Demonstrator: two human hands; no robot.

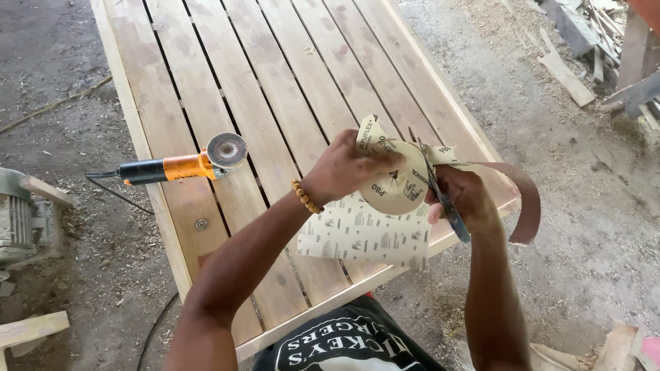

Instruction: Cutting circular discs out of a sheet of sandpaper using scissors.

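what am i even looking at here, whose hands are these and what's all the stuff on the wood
This is one picture from a camera worn on a person's head, looking down at their own two bare hands. The left hand, with a bead bracelet on the wrist, holds a round sandpaper disc. The right hand holds scissors cutting around it; a curled strip of offcut hangs to the right. Below them lies a slatted wooden panel, with a sandpaper sheet and an orange angle grinder on it.
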